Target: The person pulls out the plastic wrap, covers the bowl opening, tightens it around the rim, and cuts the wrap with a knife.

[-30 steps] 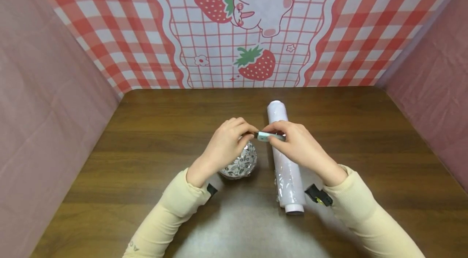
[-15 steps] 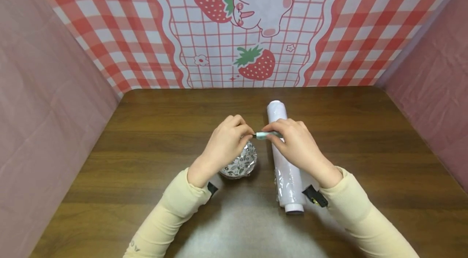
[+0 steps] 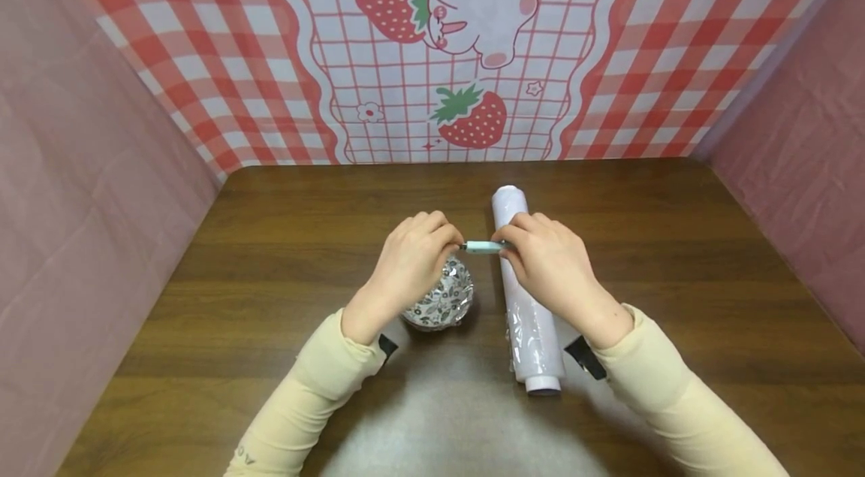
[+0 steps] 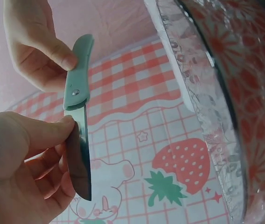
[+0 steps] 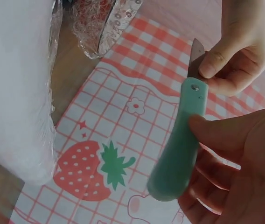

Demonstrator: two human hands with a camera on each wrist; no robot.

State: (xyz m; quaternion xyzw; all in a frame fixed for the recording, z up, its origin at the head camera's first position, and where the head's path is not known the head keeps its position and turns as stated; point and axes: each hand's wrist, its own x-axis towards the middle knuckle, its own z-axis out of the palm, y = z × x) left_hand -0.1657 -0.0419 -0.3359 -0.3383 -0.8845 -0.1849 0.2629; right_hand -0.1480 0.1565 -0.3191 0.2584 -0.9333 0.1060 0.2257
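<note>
A folding knife (image 3: 482,246) with a mint-green handle (image 5: 179,140) is held above the table between both hands, its blade (image 4: 80,163) unfolded. My left hand (image 3: 408,255) pinches the blade between thumb and fingers. At the other end, my right hand (image 3: 550,255) grips the handle with thumb and fingertips. Below and partly behind the left hand, a round bowl (image 3: 442,300) stands on the table. Clear plastic wrap covers it, with a dark leafy pattern showing in the head view; its side in the left wrist view is red-patterned.
A long white roll of plastic wrap (image 3: 534,327) lies lengthwise on the brown wooden table (image 3: 304,236), under the right hand. A red-checked strawberry cloth (image 3: 392,86) hangs behind the table. Pink cloth walls (image 3: 88,199) stand on both sides.
Both hands have shifted slightly left and away with the knife. Its handle now lies more level. The bowl and the roll stay where they were.
</note>
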